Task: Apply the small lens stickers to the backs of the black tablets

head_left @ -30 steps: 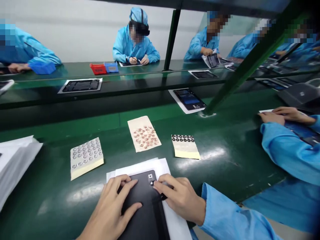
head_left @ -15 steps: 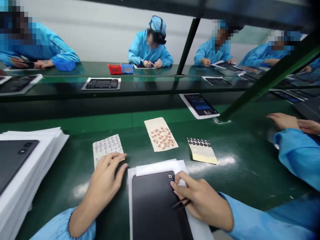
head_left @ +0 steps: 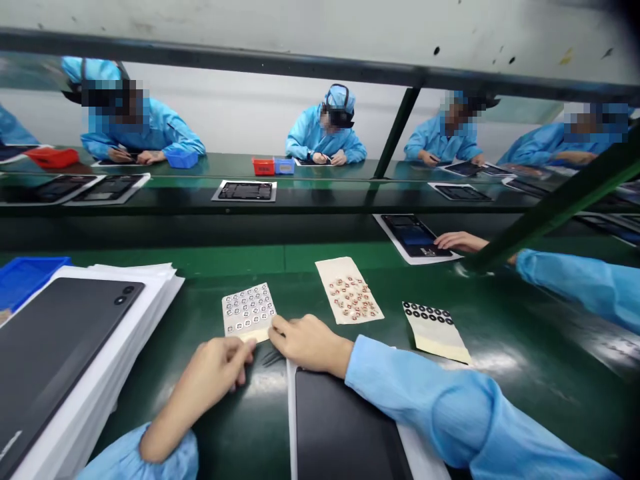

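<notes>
A pale sheet of small square ring stickers lies on the green bench ahead of me. At its lower edge my left hand is closed, thumb and forefinger pinching the sheet's yellowish strip. My right hand is closed by the sheet's lower right corner, with dark tweezers poking out under its fingers. Below my right forearm a black tablet back rests on white paper; its upper right corner is hidden by my sleeve.
A sheet of reddish ring stickers and one of black round stickers lie further right. A tablet stack with white sheets stands left, beside a blue bin. A co-worker's hand touches an opened tablet. A green post slants at right.
My right hand has moved from the tablet's upper right corner leftward to the sticker sheet, with the tweezers. My left hand now pinches the sheet's lower edge. A co-worker's hand has reached the opened tablet.
</notes>
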Demonstrator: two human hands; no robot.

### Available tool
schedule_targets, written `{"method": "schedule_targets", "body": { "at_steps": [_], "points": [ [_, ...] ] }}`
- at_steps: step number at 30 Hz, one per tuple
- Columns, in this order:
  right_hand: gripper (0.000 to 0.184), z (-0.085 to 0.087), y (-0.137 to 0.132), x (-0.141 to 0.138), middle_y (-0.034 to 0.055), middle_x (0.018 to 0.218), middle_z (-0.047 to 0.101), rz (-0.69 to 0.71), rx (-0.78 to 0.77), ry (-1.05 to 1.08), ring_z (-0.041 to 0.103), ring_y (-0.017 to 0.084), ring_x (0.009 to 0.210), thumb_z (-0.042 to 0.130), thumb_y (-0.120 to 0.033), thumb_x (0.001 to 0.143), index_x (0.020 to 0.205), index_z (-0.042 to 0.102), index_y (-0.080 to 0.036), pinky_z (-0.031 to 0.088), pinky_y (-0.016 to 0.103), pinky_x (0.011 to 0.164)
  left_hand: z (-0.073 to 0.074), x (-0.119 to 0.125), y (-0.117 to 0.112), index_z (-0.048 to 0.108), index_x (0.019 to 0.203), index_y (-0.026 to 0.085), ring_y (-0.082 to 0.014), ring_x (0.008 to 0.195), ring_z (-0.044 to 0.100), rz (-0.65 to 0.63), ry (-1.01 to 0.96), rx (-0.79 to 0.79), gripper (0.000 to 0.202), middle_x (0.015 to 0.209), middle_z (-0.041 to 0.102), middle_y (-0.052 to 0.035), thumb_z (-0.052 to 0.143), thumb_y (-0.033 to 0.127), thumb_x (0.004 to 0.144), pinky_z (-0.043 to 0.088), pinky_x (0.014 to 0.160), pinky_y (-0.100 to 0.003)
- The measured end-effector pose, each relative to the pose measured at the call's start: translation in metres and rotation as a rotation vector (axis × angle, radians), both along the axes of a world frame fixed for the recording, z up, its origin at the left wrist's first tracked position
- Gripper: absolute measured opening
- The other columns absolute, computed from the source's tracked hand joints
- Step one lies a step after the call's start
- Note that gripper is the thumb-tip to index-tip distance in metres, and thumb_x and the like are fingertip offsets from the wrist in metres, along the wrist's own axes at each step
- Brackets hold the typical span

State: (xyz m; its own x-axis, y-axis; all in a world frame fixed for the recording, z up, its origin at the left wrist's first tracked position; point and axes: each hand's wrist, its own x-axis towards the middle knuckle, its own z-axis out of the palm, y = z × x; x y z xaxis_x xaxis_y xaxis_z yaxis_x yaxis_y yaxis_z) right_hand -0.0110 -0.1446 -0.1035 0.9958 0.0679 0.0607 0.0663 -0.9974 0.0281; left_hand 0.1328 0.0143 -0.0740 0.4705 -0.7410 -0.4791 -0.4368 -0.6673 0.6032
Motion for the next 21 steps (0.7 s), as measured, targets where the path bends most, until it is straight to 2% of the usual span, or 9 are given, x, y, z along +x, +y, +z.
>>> {"method": "schedule_targets", "body": {
  "at_steps": [2, 3, 6, 8, 10, 12, 14, 16, 21],
  "points": [
    [0.026, -0.004, -0.002, 0.002, 0.0090, 0.110, 0.060, 0.028, -0.038, 0.020, 0.065, 0.018, 0.074, 0.034, -0.017, 0.105, 0.111, 0.059, -0.012, 0.040, 0.030, 0.051, -0.001, -0.004, 0.002, 0.064, 0.086, 0.014, -0.0210, 0.058, 0.067, 0.044, 0.392, 0.049, 0.064, 0.074, 0.073, -0.0112, 0.054, 0.077, 0.084, 0.052, 0.055, -0.031],
    [0.025, -0.005, -0.004, 0.000, 0.0085, 0.108, 0.060, 0.013, -0.035, 0.024, 0.065, 0.018, 0.075, 0.034, -0.018, 0.106, 0.110, 0.059, -0.013, 0.039, 0.030, 0.051, -0.003, -0.007, 0.001, 0.065, 0.091, 0.012, -0.0223, 0.066, 0.072, 0.102, 0.547, 0.004, 0.066, 0.084, 0.076, -0.0141, 0.062, 0.077, 0.081, 0.058, 0.062, -0.032],
    [0.018, -0.003, -0.009, -0.016, 0.0065, 0.105, 0.062, -0.065, 0.036, -0.006, 0.064, 0.017, 0.076, 0.043, -0.022, 0.104, 0.106, 0.060, -0.015, 0.037, 0.029, 0.053, -0.010, -0.019, -0.003, 0.067, 0.112, 0.008, -0.0259, 0.103, 0.075, 0.388, 0.881, -0.265, 0.066, 0.114, 0.075, -0.0190, 0.076, 0.064, 0.079, 0.060, 0.097, -0.034],
    [0.015, -0.002, -0.011, -0.029, 0.0051, 0.104, 0.063, -0.046, 0.106, -0.065, 0.062, 0.016, 0.076, 0.050, -0.023, 0.100, 0.105, 0.062, -0.016, 0.036, 0.028, 0.054, -0.015, -0.024, -0.008, 0.066, 0.120, 0.008, -0.0267, 0.118, 0.069, 0.552, 1.011, -0.447, 0.061, 0.126, 0.071, -0.0189, 0.081, 0.051, 0.080, 0.055, 0.108, -0.035],
    [0.015, -0.003, -0.013, -0.039, 0.0035, 0.102, 0.065, 0.007, 0.220, -0.128, 0.060, 0.013, 0.073, 0.054, -0.021, 0.096, 0.105, 0.066, -0.016, 0.037, 0.027, 0.055, -0.020, -0.025, -0.010, 0.066, 0.121, 0.009, -0.0278, 0.123, 0.066, 0.615, 1.033, -0.540, 0.056, 0.133, 0.068, -0.0175, 0.085, 0.039, 0.078, 0.055, 0.109, -0.035],
    [0.017, -0.005, -0.015, -0.041, 0.0020, 0.101, 0.067, 0.021, 0.439, -0.178, 0.060, 0.010, 0.074, 0.055, -0.019, 0.096, 0.103, 0.070, -0.018, 0.041, 0.023, 0.061, -0.024, -0.024, -0.011, 0.065, 0.121, 0.010, -0.0294, 0.125, 0.065, 0.593, 1.023, -0.545, 0.055, 0.136, 0.067, -0.0162, 0.087, 0.032, 0.075, 0.055, 0.108, -0.038],
    [0.017, -0.007, -0.017, -0.032, 0.0013, 0.098, 0.068, -0.056, 0.698, -0.238, 0.062, 0.009, 0.080, 0.058, -0.019, 0.096, 0.102, 0.074, -0.019, 0.045, 0.020, 0.071, -0.027, -0.022, -0.010, 0.065, 0.122, 0.011, -0.0308, 0.126, 0.064, 0.541, 1.015, -0.522, 0.058, 0.137, 0.066, -0.0159, 0.088, 0.033, 0.074, 0.056, 0.106, -0.039],
    [0.015, -0.007, -0.018, -0.016, 0.0017, 0.092, 0.069, -0.171, 0.870, -0.277, 0.063, 0.009, 0.083, 0.064, -0.022, 0.094, 0.099, 0.077, -0.018, 0.046, 0.019, 0.076, -0.028, -0.021, -0.009, 0.063, 0.125, 0.013, -0.0309, 0.127, 0.064, 0.503, 0.987, -0.501, 0.064, 0.138, 0.066, -0.0151, 0.088, 0.039, 0.073, 0.056, 0.105, -0.039],
    [0.022, 0.002, -0.021, 0.027, 0.0007, 0.078, 0.068, -0.352, 0.893, -0.058, 0.057, 0.010, 0.072, 0.071, -0.033, 0.091, 0.082, 0.076, -0.013, 0.038, 0.020, 0.065, -0.027, -0.020, -0.009, 0.057, 0.131, 0.014, -0.0291, 0.121, 0.066, 0.421, 0.892, -0.466, 0.081, 0.135, 0.067, -0.0144, 0.089, 0.052, 0.068, 0.056, 0.101, -0.036]
  ]
}}
